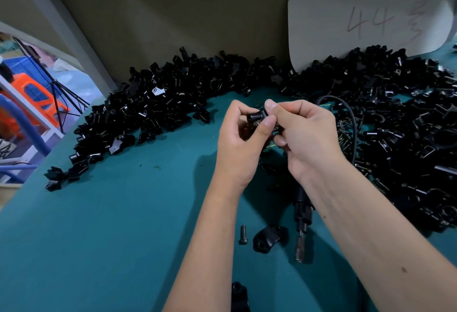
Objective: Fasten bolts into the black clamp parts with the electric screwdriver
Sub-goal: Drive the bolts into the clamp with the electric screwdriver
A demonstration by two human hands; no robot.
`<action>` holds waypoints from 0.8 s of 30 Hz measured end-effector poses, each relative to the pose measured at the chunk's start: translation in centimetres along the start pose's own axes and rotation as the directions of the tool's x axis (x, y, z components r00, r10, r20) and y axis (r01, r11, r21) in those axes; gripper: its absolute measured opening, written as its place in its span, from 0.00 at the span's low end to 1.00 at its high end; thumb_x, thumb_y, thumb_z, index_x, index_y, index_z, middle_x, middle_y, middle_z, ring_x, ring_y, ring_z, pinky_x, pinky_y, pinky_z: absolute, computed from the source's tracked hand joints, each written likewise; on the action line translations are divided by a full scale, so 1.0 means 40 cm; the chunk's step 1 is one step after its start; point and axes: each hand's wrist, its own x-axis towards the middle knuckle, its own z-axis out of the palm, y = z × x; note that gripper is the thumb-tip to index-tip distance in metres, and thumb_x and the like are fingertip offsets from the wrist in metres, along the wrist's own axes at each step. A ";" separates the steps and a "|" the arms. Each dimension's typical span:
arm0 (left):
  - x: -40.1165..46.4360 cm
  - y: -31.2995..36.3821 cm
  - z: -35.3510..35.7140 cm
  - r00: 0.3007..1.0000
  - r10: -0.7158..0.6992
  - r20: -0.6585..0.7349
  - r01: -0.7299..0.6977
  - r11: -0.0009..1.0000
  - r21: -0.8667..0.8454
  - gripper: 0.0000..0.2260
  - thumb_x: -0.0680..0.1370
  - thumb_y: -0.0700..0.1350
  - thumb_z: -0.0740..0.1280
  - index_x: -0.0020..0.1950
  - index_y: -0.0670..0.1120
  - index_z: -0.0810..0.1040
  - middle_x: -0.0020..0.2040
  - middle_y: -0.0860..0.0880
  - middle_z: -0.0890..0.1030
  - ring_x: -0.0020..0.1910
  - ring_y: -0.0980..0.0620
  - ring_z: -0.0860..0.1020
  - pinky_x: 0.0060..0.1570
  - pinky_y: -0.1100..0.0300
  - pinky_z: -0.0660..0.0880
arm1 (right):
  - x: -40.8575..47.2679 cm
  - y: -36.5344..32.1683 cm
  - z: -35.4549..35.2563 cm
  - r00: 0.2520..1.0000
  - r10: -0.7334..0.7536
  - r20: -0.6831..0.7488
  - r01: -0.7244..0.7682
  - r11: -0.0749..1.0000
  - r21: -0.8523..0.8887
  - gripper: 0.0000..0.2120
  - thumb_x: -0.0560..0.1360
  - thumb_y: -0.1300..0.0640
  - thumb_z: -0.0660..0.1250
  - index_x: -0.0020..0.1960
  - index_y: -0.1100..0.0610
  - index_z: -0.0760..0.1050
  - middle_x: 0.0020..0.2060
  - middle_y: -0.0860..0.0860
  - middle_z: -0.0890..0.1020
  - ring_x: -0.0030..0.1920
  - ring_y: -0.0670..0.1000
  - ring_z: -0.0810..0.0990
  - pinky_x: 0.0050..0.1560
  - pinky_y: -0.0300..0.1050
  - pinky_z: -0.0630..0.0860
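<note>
a small glossy black clamp part [257, 116] sits pinched between both hands above the teal worktop [123, 225], the left hand [237, 138] curled under it, the right hand [304, 133] gripping from its right side. the black cylindrical electric screwdriver [302, 215] lies below the wrists, beside a dark hex-head metal bolt [243, 234] and a curved black clamp piece [268, 238].

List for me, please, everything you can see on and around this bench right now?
clamp part in hand: one, black, pinched between both hands
clamp piles: too many to count, black, along the back wall and far right
loose clamp halves: two, black, near edge between the forearms
bolt: one, dark, lying left of the nearer half
electric screwdriver: one, black, lying on the mat under the right forearm
mat: one, teal
card: one, white, marked 44
left hand: grips the part
right hand: grips it too
</note>
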 end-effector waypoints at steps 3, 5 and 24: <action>0.001 0.004 -0.001 0.995 -0.094 -0.013 0.093 0.992 -0.084 0.10 0.81 0.45 0.70 0.47 0.45 0.69 0.39 0.45 0.79 0.35 0.46 0.77 0.34 0.56 0.77 | 0.011 -0.027 -0.020 0.987 -0.153 0.043 0.159 0.957 -0.242 0.15 0.76 0.50 0.76 0.38 0.60 0.80 0.32 0.53 0.76 0.28 0.48 0.72 0.28 0.41 0.69; 0.002 0.006 -0.006 0.968 -0.247 -0.033 0.238 0.956 -0.172 0.11 0.84 0.50 0.66 0.46 0.46 0.69 0.35 0.46 0.78 0.28 0.48 0.75 0.28 0.59 0.72 | 0.030 -0.052 -0.050 0.933 -0.357 0.040 0.311 0.748 -0.587 0.22 0.76 0.36 0.71 0.39 0.55 0.80 0.31 0.47 0.79 0.32 0.47 0.75 0.35 0.42 0.71; 0.000 0.017 -0.065 0.658 -0.475 0.584 0.753 0.390 -0.530 0.10 0.78 0.50 0.57 0.43 0.45 0.70 0.30 0.52 0.63 0.23 0.57 0.56 0.19 0.66 0.54 | 0.106 -0.043 -0.188 0.997 -0.015 0.081 0.076 0.535 -0.841 0.20 0.69 0.41 0.80 0.51 0.52 0.80 0.43 0.51 0.84 0.42 0.53 0.84 0.42 0.50 0.82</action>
